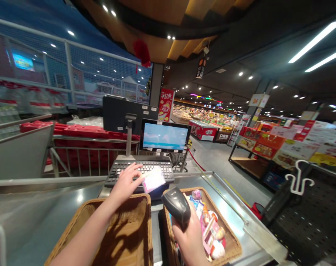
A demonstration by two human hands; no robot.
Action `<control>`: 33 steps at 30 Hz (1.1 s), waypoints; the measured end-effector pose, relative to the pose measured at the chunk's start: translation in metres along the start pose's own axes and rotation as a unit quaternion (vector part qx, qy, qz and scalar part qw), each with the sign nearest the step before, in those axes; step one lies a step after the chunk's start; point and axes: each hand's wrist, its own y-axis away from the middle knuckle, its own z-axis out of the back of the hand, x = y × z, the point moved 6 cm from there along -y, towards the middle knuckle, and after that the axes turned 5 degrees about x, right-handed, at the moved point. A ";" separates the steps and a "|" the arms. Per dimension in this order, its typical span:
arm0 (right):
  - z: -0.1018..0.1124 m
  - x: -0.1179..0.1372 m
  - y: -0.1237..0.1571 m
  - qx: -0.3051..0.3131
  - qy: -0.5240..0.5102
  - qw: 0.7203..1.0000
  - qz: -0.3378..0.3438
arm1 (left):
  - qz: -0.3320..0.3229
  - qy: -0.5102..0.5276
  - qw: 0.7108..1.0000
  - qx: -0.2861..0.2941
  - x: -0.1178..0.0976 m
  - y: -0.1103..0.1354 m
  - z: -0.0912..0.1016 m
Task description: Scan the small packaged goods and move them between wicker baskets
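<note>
Counter (65, 195) stretches left of 2 baskets (129, 225) and scanner (176, 206)

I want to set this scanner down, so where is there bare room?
The widest bare patch is the metal counter left of the left basket; a narrower strip runs right of the right basket. Crowded: the right basket, heaped with packets, and the keyboard, under the left hand and a pale packet.
</note>
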 end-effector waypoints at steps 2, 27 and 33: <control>-0.007 0.001 0.002 0.022 0.003 1.000 -0.006 | 0.000 0.002 1.000 -0.001 0.003 0.001 0.003; -0.019 0.014 0.010 0.058 -0.014 0.997 -0.052 | -0.005 -0.010 1.000 -0.024 0.022 0.010 0.030; -0.020 0.013 0.012 0.067 -0.006 0.996 -0.055 | -0.001 -0.011 1.000 -0.025 0.029 0.016 0.032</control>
